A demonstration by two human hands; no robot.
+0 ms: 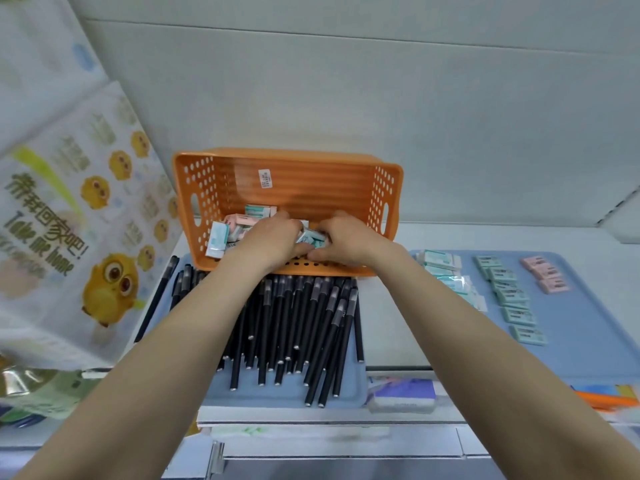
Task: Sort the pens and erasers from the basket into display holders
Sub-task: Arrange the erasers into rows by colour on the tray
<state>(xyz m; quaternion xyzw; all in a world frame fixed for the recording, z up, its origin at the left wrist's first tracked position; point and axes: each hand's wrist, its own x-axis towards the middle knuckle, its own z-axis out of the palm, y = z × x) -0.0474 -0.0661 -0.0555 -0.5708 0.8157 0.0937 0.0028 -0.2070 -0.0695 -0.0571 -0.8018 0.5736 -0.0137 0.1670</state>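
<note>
An orange perforated basket (298,181) lies tipped toward me on the shelf, its front rim over the pens. Several boxed erasers (221,237), teal, pink and white, lie heaped in its lower left. Both my hands reach into it. My left hand (273,237) and my right hand (346,240) meet around a teal eraser box (311,237), fingers curled on it. A pile of black pens (304,323) lies on a blue tray (287,393) below the basket. Sorted teal erasers (512,296) and pink erasers (545,273) lie in rows on a second blue tray (588,341) at right.
Printed tissue packs with yellow owl pictures (69,220) crowd the left side. A white shelf back wall (346,98) rises behind the basket. A purple-white packet (401,393) and orange items (606,398) sit at the shelf's front edge.
</note>
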